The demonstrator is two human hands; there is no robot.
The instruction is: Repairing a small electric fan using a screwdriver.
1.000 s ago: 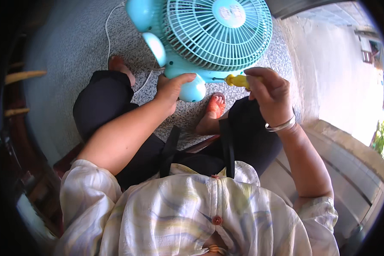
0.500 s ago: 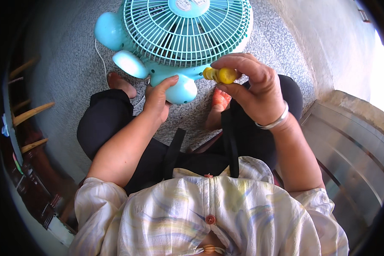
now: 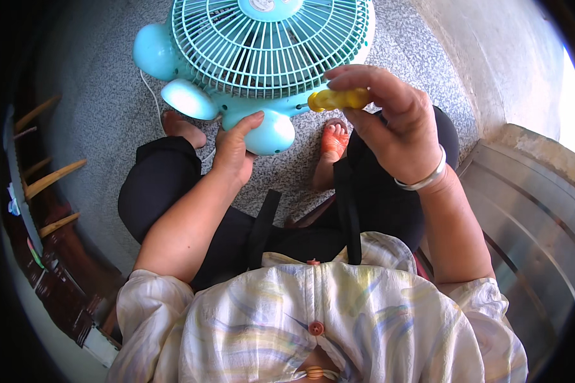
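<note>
A light-blue electric fan [image 3: 249, 60] lies with its round grille facing up, rounded knobs sticking out from its side. My left hand [image 3: 233, 150] is closed around the rounded knob [image 3: 269, 134] nearest me, thumb on top. In my right hand [image 3: 390, 121], thumb and fingers pinch the yellow handle of a screwdriver [image 3: 337, 99]. Its short thin shaft points left and its tip meets the fan's side, just right of that knob. Whether the tip sits in a screw is too small to tell.
Speckled stone floor [image 3: 421, 70] lies under the fan. A white cord [image 3: 152, 96] runs along its left. My feet are close to the fan on both sides. A pale wall [image 3: 492, 57] and a metal panel [image 3: 524, 210] stand right; wooden pegs [image 3: 54, 179] stick out at left.
My right hand has turned, so the screwdriver handle now lies sideways rather than end-on. The fan has shifted slightly up and left in view. My left hand keeps its hold.
</note>
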